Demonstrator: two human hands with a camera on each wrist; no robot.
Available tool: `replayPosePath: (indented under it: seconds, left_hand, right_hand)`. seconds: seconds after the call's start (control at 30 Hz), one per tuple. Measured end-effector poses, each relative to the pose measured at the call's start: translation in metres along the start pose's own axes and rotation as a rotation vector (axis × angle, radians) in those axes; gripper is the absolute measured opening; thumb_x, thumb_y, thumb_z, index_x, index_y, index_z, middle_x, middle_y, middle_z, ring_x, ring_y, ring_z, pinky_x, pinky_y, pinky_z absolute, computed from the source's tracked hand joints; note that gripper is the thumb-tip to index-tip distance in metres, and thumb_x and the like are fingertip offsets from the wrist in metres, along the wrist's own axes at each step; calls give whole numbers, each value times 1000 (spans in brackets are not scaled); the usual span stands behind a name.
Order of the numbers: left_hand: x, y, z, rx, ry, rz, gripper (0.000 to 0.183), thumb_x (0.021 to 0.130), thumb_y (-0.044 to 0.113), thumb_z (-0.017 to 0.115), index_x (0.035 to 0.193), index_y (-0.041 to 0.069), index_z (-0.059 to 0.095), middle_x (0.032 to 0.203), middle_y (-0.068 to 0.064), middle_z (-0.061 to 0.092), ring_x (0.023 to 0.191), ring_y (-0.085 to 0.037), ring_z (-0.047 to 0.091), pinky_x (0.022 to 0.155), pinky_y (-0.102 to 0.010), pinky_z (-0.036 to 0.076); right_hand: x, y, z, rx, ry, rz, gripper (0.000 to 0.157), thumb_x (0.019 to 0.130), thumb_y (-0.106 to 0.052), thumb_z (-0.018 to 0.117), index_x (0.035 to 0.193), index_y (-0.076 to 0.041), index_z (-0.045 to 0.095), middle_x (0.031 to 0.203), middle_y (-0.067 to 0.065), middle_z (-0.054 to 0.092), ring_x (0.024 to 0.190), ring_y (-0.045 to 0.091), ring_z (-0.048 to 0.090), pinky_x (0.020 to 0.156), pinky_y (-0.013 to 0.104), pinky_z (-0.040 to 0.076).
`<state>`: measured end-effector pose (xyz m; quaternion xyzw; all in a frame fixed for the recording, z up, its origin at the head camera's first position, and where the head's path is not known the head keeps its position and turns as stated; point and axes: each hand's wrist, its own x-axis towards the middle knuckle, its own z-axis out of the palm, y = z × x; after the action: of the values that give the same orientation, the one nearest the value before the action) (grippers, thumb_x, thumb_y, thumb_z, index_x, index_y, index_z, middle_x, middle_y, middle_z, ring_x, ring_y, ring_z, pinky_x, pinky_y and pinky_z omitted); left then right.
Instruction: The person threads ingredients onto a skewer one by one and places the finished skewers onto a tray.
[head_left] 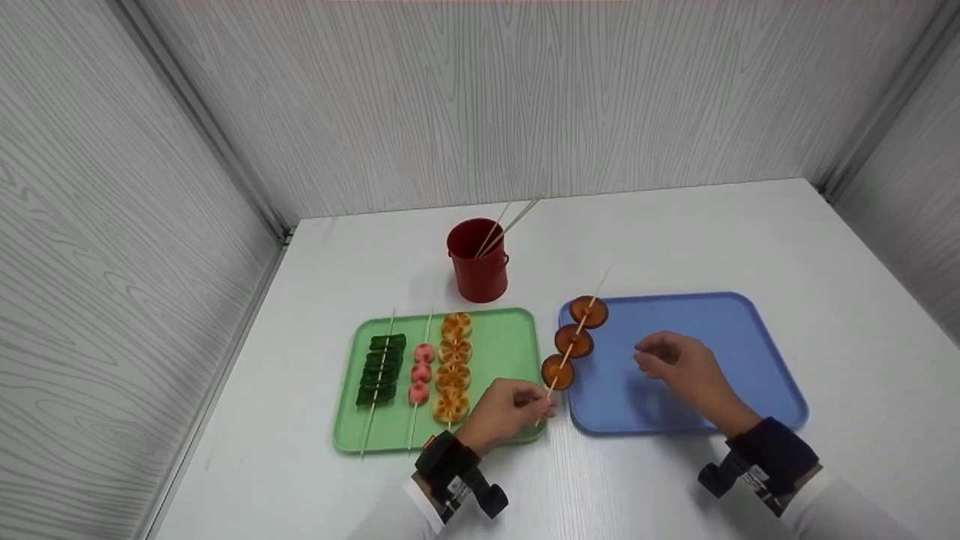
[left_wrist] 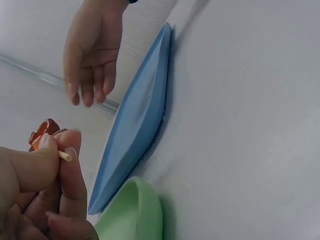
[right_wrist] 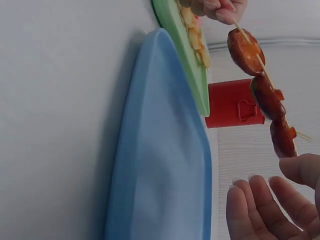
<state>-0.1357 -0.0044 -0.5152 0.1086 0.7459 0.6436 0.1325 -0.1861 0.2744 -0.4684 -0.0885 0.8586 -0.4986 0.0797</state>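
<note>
My left hand (head_left: 502, 412) pinches the lower end of a bamboo skewer (head_left: 574, 341) between thumb and fingers. Three round brown pieces, like mushroom caps with orange middles, are threaded on it. The skewer is held up, slanting away over the left edge of the blue tray (head_left: 727, 322); its stick end (left_wrist: 65, 156) pokes out of the pinch in the left wrist view. Over the blue tray hovers my right hand (head_left: 686, 371), fingers loosely bent, holding nothing. In the right wrist view its fingers (right_wrist: 260, 205) are spread apart from the thumb.
A green tray (head_left: 499, 337) on the left bears a dark green skewer (head_left: 381, 367), a pink one (head_left: 421, 373) and one of yellow-orange lotus-like slices (head_left: 453, 367). Behind it a red bucket (head_left: 480, 277) holds a few bare sticks. Pale wood-grain panels (head_left: 480, 105) border the white table.
</note>
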Motion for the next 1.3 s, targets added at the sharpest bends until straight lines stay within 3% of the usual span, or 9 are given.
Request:
replayPosePath:
  seconds: [0.23,0.43,0.6,0.9,1.1,1.2,1.3]
  left_hand:
    - [-17,-5,-12,-116,54,-27,17,93,4,64,101,-11,68,92,-18,71,89,-32,67,74,-21,53]
    - [-27,-12,-23,-115,97,-55,19,93,5,65,100,-12,67,89,-18,71,79,-12,65,70,-20,50]
    - [-30,-23,-29,-79,128,-80,18,93,1,63,99,-15,66,89,-21,71,72,-7,62,63,-19,47]
    - [-34,-23,-34,51,184,-55,15,92,3,66,94,-11,70,84,-20,71,71,-9,61,64,-22,49]
    - [-35,-17,-38,116,172,-150,10,90,4,69,90,-5,73,77,-11,71,64,-11,64,61,-24,54]
    - [-35,-15,-39,222,160,-154,9,89,7,71,86,-1,74,73,-6,70,60,-10,63,56,-23,50]
    - [-35,-12,-38,357,164,-110,10,87,10,73,81,2,75,67,-2,67,57,-6,57,52,-21,45]
  right_hand:
    - [-7,21,1,-59,-99,-27,25,92,-17,68,110,1,67,89,11,70,78,18,64,68,25,52]
    - [-15,27,3,-174,-141,-129,16,89,-16,71,100,-4,72,89,3,70,79,12,62,71,24,50]
    - [-21,31,4,-271,-194,-199,7,87,-15,74,90,-10,76,85,-4,71,78,8,60,69,23,50]
    - [-24,30,5,-292,-204,-177,5,88,-14,72,88,-11,76,83,-3,70,72,6,57,62,22,47]
    - [-24,30,5,-288,-203,-179,6,88,-16,72,88,-11,75,84,-4,70,73,7,57,62,22,46]
    - [-25,29,5,-289,-201,-175,6,88,-16,72,89,-11,75,84,-3,70,73,8,57,61,22,46]
    - [-25,29,5,-285,-209,-168,5,88,-14,72,88,-10,75,83,-3,69,73,8,57,61,23,46]
